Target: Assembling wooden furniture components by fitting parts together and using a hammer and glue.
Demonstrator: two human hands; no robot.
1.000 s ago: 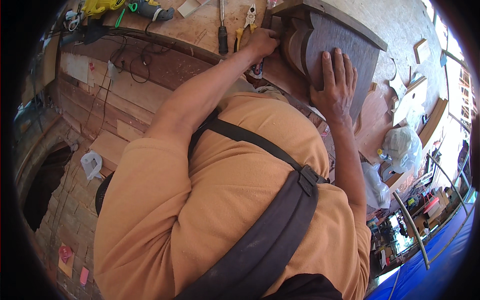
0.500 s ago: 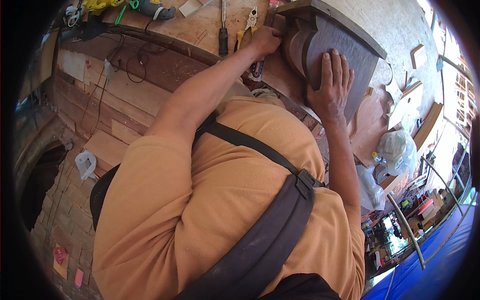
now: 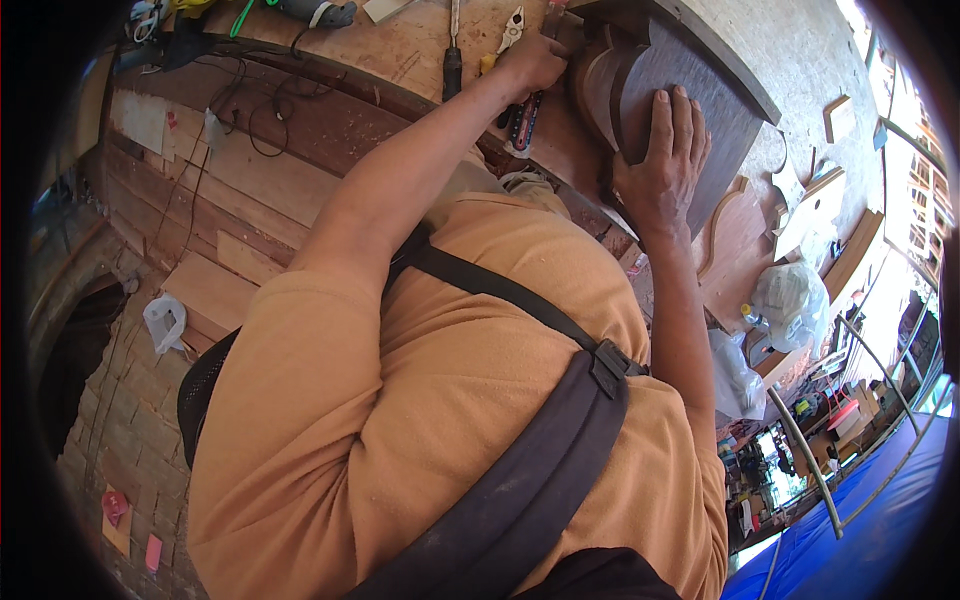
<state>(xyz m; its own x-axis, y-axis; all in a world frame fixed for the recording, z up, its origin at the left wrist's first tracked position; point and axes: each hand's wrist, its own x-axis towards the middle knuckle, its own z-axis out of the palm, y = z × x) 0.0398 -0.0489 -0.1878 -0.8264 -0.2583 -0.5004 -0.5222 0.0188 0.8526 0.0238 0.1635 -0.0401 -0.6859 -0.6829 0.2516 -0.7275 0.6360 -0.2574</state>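
A dark brown wooden piece (image 3: pixel 668 75) with a flat board along its far edge and curved scroll-like sides lies on the workbench (image 3: pixel 405 50). My right hand (image 3: pixel 665 165) rests on its flat face, fingers stretched out. Close beside its left curved side, my left hand (image 3: pixel 540 65) is closed, fingers curled down; what they hold, if anything, is hidden. A narrow red item (image 3: pixel 553 14) shows just beyond that hand. Pliers (image 3: pixel 512 27) with yellow handles lie partly behind my left hand, and a black-handled chisel (image 3: pixel 453 70) lies left of them. A red and black utility knife (image 3: pixel 523 125) sits below my left wrist.
Power tools with cables (image 3: pixel 315 12) stand at the bench's far left. Cut wooden boards (image 3: pixel 735 235) and clear plastic bags (image 3: pixel 790 295) lie to the right. Planks (image 3: pixel 270 190) are stacked below the bench edge at left. A blue tarp (image 3: pixel 860 520) hangs at lower right.
My left hand has moved slightly up and right along the curved side, covering more of the pliers' handles. My right hand stays flat on the wooden piece.
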